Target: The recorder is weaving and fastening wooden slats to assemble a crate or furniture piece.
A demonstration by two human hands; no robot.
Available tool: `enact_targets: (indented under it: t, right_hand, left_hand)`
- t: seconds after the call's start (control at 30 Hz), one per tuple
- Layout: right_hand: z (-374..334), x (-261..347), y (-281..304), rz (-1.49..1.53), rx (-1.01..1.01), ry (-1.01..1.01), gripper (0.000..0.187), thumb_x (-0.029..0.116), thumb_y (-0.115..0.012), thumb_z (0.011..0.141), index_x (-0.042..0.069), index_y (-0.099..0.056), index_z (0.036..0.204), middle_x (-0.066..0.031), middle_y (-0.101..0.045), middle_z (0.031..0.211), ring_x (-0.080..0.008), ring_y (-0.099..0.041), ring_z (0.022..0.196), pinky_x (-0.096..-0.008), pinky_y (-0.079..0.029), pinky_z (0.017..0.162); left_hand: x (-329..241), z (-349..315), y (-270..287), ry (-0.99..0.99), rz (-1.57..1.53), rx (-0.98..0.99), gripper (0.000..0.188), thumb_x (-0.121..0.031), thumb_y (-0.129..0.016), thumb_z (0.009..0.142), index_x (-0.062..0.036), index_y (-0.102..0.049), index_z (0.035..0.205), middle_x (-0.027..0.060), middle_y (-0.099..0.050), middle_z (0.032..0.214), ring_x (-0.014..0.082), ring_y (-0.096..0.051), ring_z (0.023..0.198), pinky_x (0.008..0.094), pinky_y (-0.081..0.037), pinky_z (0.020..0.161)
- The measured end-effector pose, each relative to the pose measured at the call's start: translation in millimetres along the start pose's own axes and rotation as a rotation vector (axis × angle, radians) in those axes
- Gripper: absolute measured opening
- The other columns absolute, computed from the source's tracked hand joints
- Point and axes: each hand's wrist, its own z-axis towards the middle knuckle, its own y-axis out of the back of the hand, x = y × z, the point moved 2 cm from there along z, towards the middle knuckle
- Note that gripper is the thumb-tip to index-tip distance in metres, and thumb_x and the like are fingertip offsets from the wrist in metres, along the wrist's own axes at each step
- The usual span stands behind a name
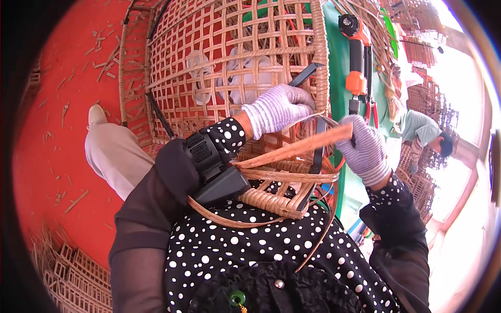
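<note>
Wicker basket (pixel 320 52) looks mostly woven; rattan strip (pixel 297 148) loose, right hand's (pixel 366 148) fingers clamped on it; left hand's (pixel 282 108) grip, can't tell.

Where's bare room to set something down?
Mostly the red floor left of the beige trouser leg, between cane scraps. The green surface shows narrowly between basket rim and drill. Crowded: around the left hand and right hand, with loose cane strips.

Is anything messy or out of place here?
Yes: brown scraps are scattered across the red floor, left of the woven frame. They look untidy because they lie loose at different angles.
</note>
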Motion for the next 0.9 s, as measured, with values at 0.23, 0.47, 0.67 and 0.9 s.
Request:
enact_targets:
  t: [0.23, 0.47, 0.67, 0.9]
  right_hand:
    - [36, 15, -11, -0.228, -0.05, 0.279, 0.018, 0.02, -0.065, 0.073, 0.008, -0.054, 0.083, -0.0091, -0.058, 0.068, -0.0279, -0.057, 0.057, -0.0371, -0.043, 0.05]
    - [90, 8, -10, -0.073, 0.135, 0.092, 0.024, 0.022, -0.069, 0.07, 0.002, -0.056, 0.068, -0.0141, -0.053, 0.058, -0.0312, -0.054, 0.053, -0.036, -0.042, 0.05]
    - [99, 6, -6, 0.036, 0.199, 0.071, 0.024, 0.021, -0.069, 0.07, 0.0, -0.058, 0.073, -0.012, -0.053, 0.057, -0.023, -0.054, 0.052, -0.0347, -0.042, 0.052]
    - [52, -35, -7, 0.626, 0.024, -0.252, 0.019, 0.012, -0.072, 0.071, 0.0, -0.06, 0.081, -0.0008, -0.06, 0.07, -0.0082, -0.054, 0.063, -0.0227, -0.046, 0.061]
  left_hand:
    - [5, 0, -4, 0.038, -0.132, 0.05, 0.026, -0.018, -0.063, 0.079, -0.0002, -0.062, 0.099, 0.01, -0.065, 0.09, 0.0138, -0.059, 0.083, 0.0264, -0.047, 0.078]
    - [23, 5, -13, 0.093, -0.113, -0.021, 0.02, -0.015, -0.061, 0.078, -0.0039, -0.065, 0.094, 0.0093, -0.065, 0.083, 0.0148, -0.06, 0.077, 0.0274, -0.047, 0.075]
    - [29, 4, -16, -0.002, -0.26, -0.122, 0.025, -0.022, -0.067, 0.075, -0.0034, -0.066, 0.091, 0.0115, -0.066, 0.083, 0.0176, -0.061, 0.077, 0.0296, -0.047, 0.075]
    - [5, -2, -9, -0.018, 0.077, -0.152, 0.017, -0.014, -0.06, 0.081, -0.0001, -0.064, 0.089, 0.0074, -0.064, 0.076, 0.0111, -0.059, 0.069, 0.0264, -0.048, 0.065]
